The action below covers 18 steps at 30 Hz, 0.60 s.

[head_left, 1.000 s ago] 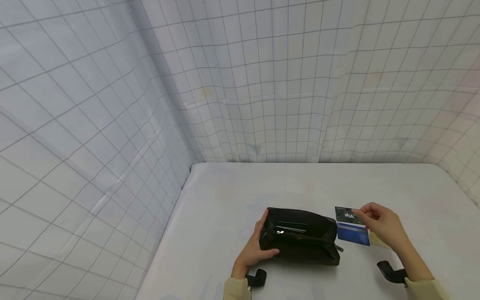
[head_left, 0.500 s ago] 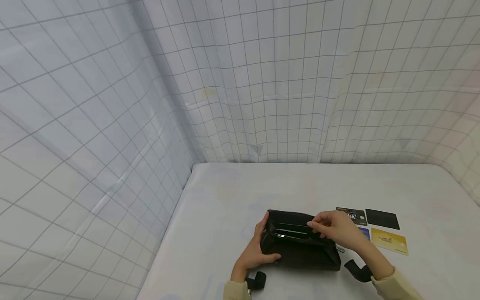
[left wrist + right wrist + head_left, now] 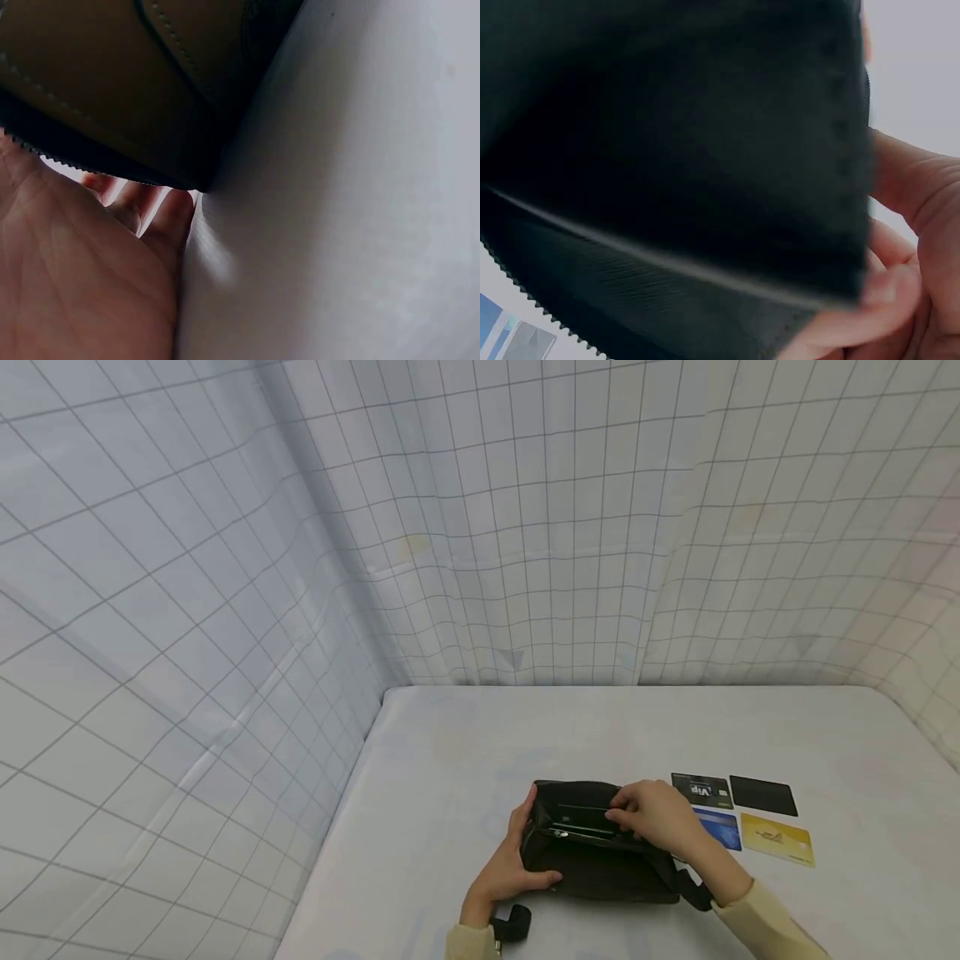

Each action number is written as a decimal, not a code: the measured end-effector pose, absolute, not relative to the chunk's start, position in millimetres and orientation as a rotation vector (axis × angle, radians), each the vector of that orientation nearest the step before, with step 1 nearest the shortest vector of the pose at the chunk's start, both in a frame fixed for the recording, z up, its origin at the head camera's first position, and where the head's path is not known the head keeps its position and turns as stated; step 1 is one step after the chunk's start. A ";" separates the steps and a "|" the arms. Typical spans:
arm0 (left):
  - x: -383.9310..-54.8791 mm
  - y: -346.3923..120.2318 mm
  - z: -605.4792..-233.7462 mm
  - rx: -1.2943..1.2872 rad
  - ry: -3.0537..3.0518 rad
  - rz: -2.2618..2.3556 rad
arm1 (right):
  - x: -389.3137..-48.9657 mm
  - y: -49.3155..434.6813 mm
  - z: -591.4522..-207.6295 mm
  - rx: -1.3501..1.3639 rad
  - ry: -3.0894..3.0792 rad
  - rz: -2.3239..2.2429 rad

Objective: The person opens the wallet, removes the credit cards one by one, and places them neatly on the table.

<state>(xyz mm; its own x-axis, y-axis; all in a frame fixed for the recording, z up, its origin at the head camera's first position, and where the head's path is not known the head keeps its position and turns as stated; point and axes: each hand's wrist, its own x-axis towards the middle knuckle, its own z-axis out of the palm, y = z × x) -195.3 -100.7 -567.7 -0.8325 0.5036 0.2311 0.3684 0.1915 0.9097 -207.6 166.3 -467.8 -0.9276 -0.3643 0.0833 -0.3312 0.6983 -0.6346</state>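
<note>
A black zip wallet (image 3: 607, 872) lies spread on the white table with its inner compartments facing up. My left hand (image 3: 506, 868) holds its left end, thumb on the near flap and fingers round the far side. In the left wrist view, the fingers (image 3: 169, 217) lie against the wallet's zipped edge (image 3: 97, 157). My right hand (image 3: 660, 818) reaches over the right half, thumb and forefinger pinching at the inner part. The right wrist view shows those fingers (image 3: 877, 292) at the edge of a dark inner panel (image 3: 705, 150); whether a card is between them is hidden.
To the right lie a black Vip card (image 3: 702, 791), a plain black card (image 3: 763, 796), a blue card (image 3: 720, 831) and a yellow card (image 3: 777, 839). White grid-patterned curtains (image 3: 510, 568) stand behind and beside the table (image 3: 420, 827).
My right hand has moved left from the Vip card to the wallet's inside, uncovering the plain black and yellow cards. The left hand has kept its hold.
</note>
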 end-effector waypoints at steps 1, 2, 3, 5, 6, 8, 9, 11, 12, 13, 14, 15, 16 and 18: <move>-195.4 -100.7 -567.8 0.860 2.331 1.725 | -208.7 165.6 -468.8 -0.564 2.859 -1.046; -195.4 -100.6 -567.7 0.861 2.330 1.727 | -209.8 165.2 -470.0 -0.547 2.867 -1.044; -195.4 -100.5 -567.5 0.857 2.326 1.729 | -210.7 164.9 -470.9 -0.532 2.873 -1.046; -195.6 -100.4 -567.6 0.866 2.325 1.734 | -212.1 164.5 -472.9 -0.511 2.885 -1.051; -195.7 -100.4 -567.6 0.871 2.324 1.737 | -212.5 164.5 -473.7 -0.506 2.889 -1.057; -196.0 -100.5 -567.8 0.878 2.324 1.736 | -213.1 164.5 -475.1 -0.506 2.896 -1.065; -196.2 -100.7 -568.1 0.885 2.327 1.732 | -213.3 164.5 -475.8 -0.507 2.903 -1.068; -196.7 -100.8 -568.3 0.890 2.332 1.726 | -213.4 164.4 -477.2 -0.509 2.919 -1.068; -196.8 -101.0 -568.4 0.886 2.331 1.724 | -213.4 164.3 -477.9 -0.511 2.925 -1.068; -196.9 -101.1 -568.4 0.885 2.328 1.722 | -213.4 164.3 -478.7 -0.514 2.936 -1.063; -196.9 -101.1 -568.1 0.878 2.323 1.723 | -213.3 164.2 -479.4 -0.515 2.946 -1.057; -196.8 -101.1 -567.9 0.873 2.317 1.723 | -213.2 164.1 -480.3 -0.516 2.960 -1.049; -196.8 -101.0 -567.8 0.866 2.311 1.726 | -213.1 164.1 -481.2 -0.518 2.974 -1.041; -196.6 -101.1 -567.4 0.862 2.303 1.729 | -213.1 164.0 -482.8 -0.522 2.998 -1.028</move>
